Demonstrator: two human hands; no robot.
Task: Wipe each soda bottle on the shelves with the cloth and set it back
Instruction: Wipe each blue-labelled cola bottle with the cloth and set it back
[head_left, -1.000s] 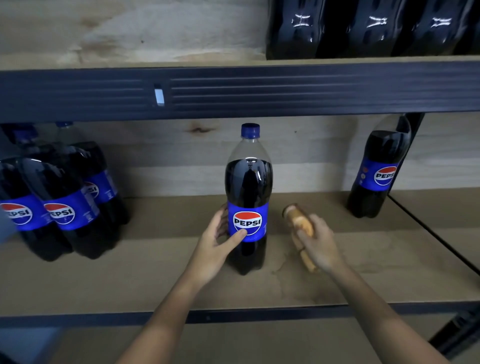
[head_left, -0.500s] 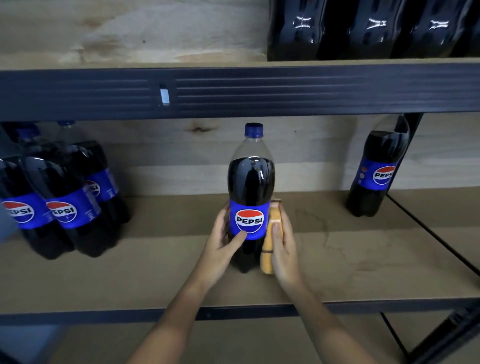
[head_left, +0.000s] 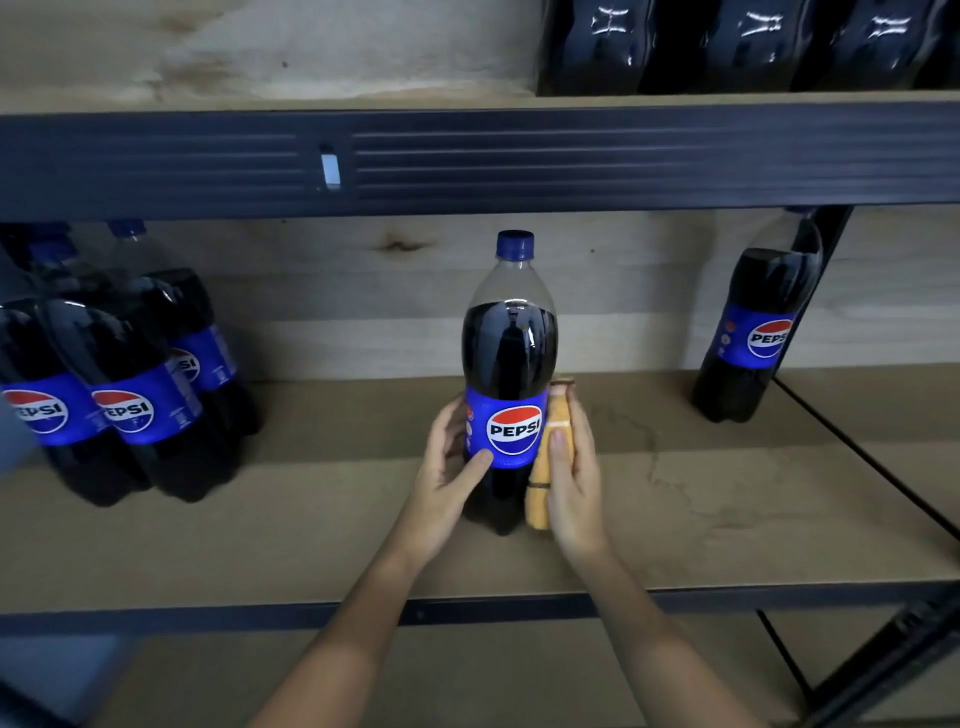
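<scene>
Orange cloth (head_left: 551, 457) in our right hand (head_left: 574, 483) pressed the upright soda bottle (head_left: 509, 374), which our left hand (head_left: 447, 467) gripped.

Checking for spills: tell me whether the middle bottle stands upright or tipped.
Upright: the middle bottle stands base down on the shelf, cap on top.
</scene>
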